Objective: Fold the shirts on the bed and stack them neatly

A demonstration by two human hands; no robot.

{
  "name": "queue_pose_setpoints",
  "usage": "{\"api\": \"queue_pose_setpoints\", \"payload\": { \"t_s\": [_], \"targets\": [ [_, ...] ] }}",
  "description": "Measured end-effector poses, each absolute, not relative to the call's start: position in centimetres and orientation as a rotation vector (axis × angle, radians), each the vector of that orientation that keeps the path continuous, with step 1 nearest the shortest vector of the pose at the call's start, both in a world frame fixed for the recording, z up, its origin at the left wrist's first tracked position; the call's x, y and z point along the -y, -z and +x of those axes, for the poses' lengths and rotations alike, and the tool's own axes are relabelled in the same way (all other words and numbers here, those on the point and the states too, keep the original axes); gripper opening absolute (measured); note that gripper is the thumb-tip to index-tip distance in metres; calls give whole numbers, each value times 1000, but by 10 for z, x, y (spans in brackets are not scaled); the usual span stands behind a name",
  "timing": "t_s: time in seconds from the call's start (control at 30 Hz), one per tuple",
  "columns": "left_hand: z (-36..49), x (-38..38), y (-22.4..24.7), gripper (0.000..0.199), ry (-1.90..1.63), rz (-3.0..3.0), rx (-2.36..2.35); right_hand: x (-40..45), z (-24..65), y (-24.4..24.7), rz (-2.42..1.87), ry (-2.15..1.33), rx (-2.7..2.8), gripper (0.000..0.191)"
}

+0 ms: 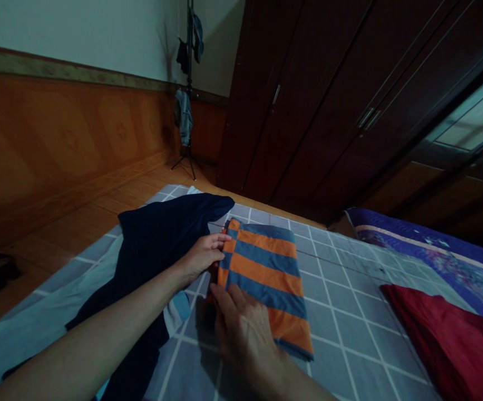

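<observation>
An orange and blue-grey striped garment [268,266] lies folded into a rectangle on the checked bed cover. My left hand [205,256] grips its left edge, fingertips on top of the cloth. Nearer to me, my right hand [245,328] is closed on the lower left part of that edge, its fingers curled over the fabric. The back of the right hand hides the corner beneath it. Left of the garment, close to my left forearm, a dark navy garment [157,239] is spread loosely over pale light-blue cloth [94,289].
The bed's grey checked cover [341,312] carries a red folded cloth [454,340] at the right. Past it is a purple patterned mattress [433,245]. Dark wardrobes [308,100] stand beyond the bed, and a coat rack [189,83] with hanging clothes is in the corner.
</observation>
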State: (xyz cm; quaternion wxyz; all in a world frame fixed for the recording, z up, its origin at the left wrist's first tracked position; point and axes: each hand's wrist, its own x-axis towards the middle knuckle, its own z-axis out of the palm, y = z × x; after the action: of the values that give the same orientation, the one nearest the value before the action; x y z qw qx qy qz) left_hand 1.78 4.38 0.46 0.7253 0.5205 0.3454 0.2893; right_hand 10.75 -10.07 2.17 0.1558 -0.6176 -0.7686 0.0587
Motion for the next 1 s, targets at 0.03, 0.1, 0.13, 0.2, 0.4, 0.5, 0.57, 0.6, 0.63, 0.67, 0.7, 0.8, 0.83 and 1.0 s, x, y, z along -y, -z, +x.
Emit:
{"api": "queue_pose_setpoints", "payload": {
  "t_s": [0.03,0.1,0.13,0.2,0.4,0.5,0.57,0.6,0.63,0.67,0.7,0.8,0.83,1.0],
  "targets": [
    [17,-44,-6,49,-628,1164,-785,102,107,-20,-1756,-166,2217,48],
    [15,-44,-9,45,-602,1185,-819,104,105,-17,-1748,-168,2253,45],
    [15,-43,-10,44,-591,1186,-828,104,105,-15,-1746,-167,2272,44],
    [15,-42,-13,44,-581,1169,-833,104,105,-13,-1739,-159,2303,45],
    [17,-39,-14,47,-605,1097,-816,106,105,-13,-1695,-159,2346,43],
    [19,-38,-12,46,-626,1136,-825,107,105,-14,-1677,-145,2374,43],
    [21,-36,-9,50,-644,1183,-825,107,104,-16,-1645,-137,2421,40],
    [21,-36,-7,54,-644,1212,-830,108,103,-17,-1615,-126,2450,37],
    [22,-36,-4,58,-642,1246,-841,108,102,-18,-1582,-107,2477,33],
    [22,-36,-2,61,-641,1289,-859,109,101,-19,-1544,-85,2505,27],
    [22,-36,0,63,-643,1342,-885,109,99,-20,-1508,-62,2531,22],
    [18,-39,4,62,-677,1575,-975,112,99,-26,-1460,-37,2564,20],
    [16,-40,4,61,-683,1682,-1010,113,101,-28,-1470,-46,2550,22],
    [12,-36,-4,55,-731,2263,-1130,136,138,-48,-1688,60,2359,30]
  ]
}}
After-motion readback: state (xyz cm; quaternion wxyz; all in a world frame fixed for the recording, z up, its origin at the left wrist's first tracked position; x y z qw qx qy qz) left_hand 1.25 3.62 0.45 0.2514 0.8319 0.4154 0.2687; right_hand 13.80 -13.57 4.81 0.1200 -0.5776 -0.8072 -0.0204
